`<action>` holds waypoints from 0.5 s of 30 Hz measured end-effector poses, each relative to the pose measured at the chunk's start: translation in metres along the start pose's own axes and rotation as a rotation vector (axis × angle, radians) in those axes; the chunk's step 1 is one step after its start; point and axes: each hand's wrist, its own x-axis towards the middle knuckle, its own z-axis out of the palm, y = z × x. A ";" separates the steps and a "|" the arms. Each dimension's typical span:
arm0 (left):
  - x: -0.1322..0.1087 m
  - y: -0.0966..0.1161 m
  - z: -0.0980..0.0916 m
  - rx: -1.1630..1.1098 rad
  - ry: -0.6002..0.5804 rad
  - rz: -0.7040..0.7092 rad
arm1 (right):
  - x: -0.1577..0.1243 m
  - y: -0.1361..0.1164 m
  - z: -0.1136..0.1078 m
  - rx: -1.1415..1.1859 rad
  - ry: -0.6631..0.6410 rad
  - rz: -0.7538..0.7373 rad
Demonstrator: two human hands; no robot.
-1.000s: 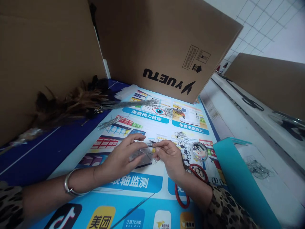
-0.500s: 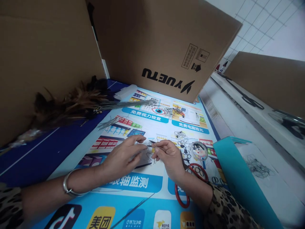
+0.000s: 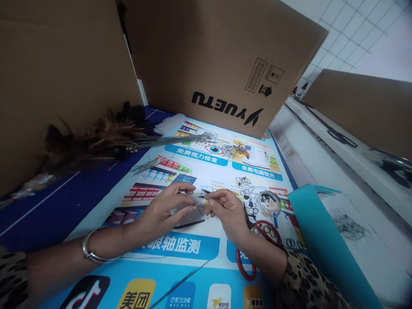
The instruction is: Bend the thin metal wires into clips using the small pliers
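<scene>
Over the middle of the printed sheet (image 3: 209, 249), my right hand (image 3: 227, 212) pinches a small dark pointed piece (image 3: 205, 191) between thumb and fingertips. Just left of it is my left hand (image 3: 170, 210), its fingers curled toward the thumb around thin wire or thread that is too fine to make out. A faint loop of thin wire (image 3: 201, 209) hangs between the two hands. Red-handled scissors (image 3: 246, 268) lie partly under my right wrist. Beside them rest several small black rings (image 3: 252, 206) and a round clear dish (image 3: 270, 203).
Feathers (image 3: 93, 137) and a bundle of thin wires (image 3: 174, 139) lie at the back left. Large cardboard boxes (image 3: 219, 51) stand behind. A teal box (image 3: 331, 244) is at the right, near a tangle of wire (image 3: 349, 225). More thin wires (image 3: 180, 283) lie in front.
My left hand has shifted slightly left, and its fingers have curled in toward the thumb. My right hand has hardly moved and keeps its pinch.
</scene>
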 end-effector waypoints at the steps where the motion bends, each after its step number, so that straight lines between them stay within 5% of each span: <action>1: 0.000 0.000 0.000 0.009 0.009 0.007 | 0.000 0.000 0.000 -0.003 0.004 0.000; 15: 0.001 0.001 -0.002 0.099 0.100 0.096 | -0.003 -0.001 0.003 -0.060 -0.010 0.001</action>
